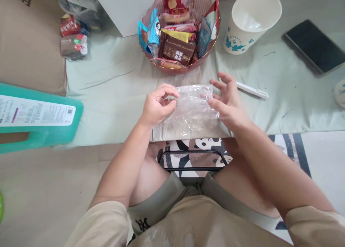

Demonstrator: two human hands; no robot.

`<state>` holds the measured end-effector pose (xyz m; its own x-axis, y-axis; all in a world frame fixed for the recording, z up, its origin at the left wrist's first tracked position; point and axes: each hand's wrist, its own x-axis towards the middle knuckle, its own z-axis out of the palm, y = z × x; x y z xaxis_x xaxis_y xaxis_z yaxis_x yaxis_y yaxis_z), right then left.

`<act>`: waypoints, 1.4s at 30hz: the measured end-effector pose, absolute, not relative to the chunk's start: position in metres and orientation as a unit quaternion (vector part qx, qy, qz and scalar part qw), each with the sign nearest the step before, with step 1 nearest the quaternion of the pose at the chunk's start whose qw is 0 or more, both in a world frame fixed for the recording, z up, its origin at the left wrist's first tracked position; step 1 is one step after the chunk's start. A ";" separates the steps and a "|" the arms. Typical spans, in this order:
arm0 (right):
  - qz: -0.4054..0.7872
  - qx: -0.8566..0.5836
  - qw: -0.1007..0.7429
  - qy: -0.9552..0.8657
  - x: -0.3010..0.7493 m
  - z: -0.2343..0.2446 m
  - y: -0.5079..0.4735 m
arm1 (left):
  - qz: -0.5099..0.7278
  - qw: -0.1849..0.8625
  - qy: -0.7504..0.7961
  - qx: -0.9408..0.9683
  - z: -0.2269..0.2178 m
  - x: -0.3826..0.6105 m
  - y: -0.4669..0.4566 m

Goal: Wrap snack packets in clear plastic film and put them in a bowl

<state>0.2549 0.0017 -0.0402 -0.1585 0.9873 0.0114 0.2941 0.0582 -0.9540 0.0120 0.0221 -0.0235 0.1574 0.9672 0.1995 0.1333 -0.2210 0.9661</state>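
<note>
A clear crinkled plastic bag (192,108) lies on the pale green tablecloth (113,96) near the front edge. My left hand (157,105) has its fingers curled and pinches the bag's left edge. My right hand (229,101) rests on the bag's right edge, thumb and forefinger on the plastic, the other fingers spread above it. Behind the bag stands a scalloped brownish bowl (210,49) heaped with wrapped snacks (176,49).
A white paper cup (250,22) with blue leaves stands right of the bowl. A white pen (253,91) and a dark phone (312,46) lie further right. At the left are a teal container (40,117), a cardboard box (27,42) and small packets (72,37).
</note>
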 end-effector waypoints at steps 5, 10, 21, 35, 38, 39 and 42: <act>0.497 -0.509 0.342 -0.615 0.249 -0.029 0.002 | 0.475 0.465 0.432 0.610 -0.027 0.007 0.020; 0.485 -0.542 0.347 -0.592 0.247 -0.023 0.002 | 0.454 0.582 0.423 0.526 -0.022 0.005 0.016; 0.632 -0.490 0.317 -0.510 0.247 -0.019 0.000 | 0.360 0.636 0.486 0.480 -0.017 0.024 0.007; 0.634 -0.448 0.457 -0.434 0.246 -0.014 -0.008 | 0.417 0.684 0.419 0.428 -0.005 0.018 0.012; 0.652 -0.406 0.465 -0.441 0.249 -0.013 -0.006 | 0.425 0.688 0.393 0.437 -0.007 0.014 0.016; 0.650 -0.402 0.456 -0.456 0.249 -0.013 -0.005 | 0.425 0.677 0.395 0.453 -0.009 0.012 0.017; 0.579 -0.464 0.397 -0.540 0.248 -0.013 -0.006 | 0.424 0.600 0.441 0.516 -0.015 0.010 0.018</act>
